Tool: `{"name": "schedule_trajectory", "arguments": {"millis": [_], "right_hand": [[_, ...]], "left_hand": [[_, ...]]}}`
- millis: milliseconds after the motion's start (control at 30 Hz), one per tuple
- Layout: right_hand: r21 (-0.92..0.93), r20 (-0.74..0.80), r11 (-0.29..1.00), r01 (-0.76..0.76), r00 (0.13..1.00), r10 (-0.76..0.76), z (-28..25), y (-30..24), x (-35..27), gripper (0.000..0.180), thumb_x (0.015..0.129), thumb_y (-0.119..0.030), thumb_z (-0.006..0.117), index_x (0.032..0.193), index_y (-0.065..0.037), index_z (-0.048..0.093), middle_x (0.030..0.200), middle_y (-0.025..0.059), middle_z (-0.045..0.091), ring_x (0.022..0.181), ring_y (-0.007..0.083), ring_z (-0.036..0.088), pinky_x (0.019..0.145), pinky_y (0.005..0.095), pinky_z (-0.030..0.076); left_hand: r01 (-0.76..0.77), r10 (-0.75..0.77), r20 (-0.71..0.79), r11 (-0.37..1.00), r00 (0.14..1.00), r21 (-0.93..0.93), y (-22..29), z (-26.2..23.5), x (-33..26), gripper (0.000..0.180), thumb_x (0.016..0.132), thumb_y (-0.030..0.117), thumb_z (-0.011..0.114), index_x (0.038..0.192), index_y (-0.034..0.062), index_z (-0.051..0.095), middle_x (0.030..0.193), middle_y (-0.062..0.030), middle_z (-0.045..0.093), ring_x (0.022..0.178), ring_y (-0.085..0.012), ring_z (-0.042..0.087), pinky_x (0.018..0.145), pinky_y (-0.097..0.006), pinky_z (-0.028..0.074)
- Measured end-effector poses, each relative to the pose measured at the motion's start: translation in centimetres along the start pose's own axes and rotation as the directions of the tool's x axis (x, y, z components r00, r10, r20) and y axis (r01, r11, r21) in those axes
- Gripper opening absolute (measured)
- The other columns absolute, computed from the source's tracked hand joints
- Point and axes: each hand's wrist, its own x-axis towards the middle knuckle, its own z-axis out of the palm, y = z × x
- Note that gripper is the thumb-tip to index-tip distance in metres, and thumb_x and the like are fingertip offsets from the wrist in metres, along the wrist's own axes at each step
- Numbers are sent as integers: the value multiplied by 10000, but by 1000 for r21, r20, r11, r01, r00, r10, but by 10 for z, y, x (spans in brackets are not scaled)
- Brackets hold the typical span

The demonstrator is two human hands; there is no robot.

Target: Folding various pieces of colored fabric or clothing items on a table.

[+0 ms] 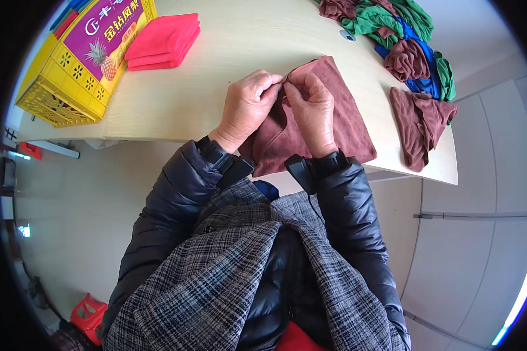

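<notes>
A maroon cloth [345,126] lies partly folded on the pale wooden table [228,52], near its front edge. My left hand [249,105] and my right hand [313,111] meet over the cloth's upper left corner. Both pinch a fold of the maroon cloth between thumb and fingers. The lower part of the cloth hangs slightly over the table edge between my wrists.
A stack of folded pink-red cloths [163,41] sits at the back left beside a yellow plastic crate [64,88]. A heap of green, blue and maroon cloths [404,35] lies at the back right. Another crumpled maroon cloth [418,126] rests to the right.
</notes>
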Motion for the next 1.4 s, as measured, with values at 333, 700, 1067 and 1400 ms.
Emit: {"name": "schedule_trajectory", "arguments": {"millis": [333,700,1067,1400], "right_hand": [[-63,164,998,-24,986,34,-12,-11,-7,134,984,-5,597,1101,-9,662,941,35,676,835,90,633,735,241,535],[-532,383,715,455,882,-276,-46,8,41,186,864,16,609,1003,-71,695,1010,102,710,913,326,691,784,370,559],[-636,313,708,308,941,-129,-132,46,52,165,862,-22,645,1008,-75,703,953,101,701,875,285,695,768,354,540],[-748,150,612,257,964,-222,-219,-5,83,118,874,-173,673,979,-129,705,896,133,695,886,355,685,760,434,548]], "left_hand": [[-51,48,23,989,999,140,1,5,-7,184,825,15,730,989,48,653,873,-120,669,810,-341,678,690,-408,551],[-262,264,9,953,965,154,15,-5,-13,209,798,-26,708,980,51,642,882,-103,663,790,-303,684,672,-392,555],[-279,284,-68,957,956,79,50,-66,27,180,851,-68,688,1006,16,655,942,-122,690,810,-257,682,730,-337,548],[-120,128,-34,979,991,168,19,-85,127,137,946,91,683,1034,-10,656,884,-80,684,800,-141,630,737,-283,507]]}}
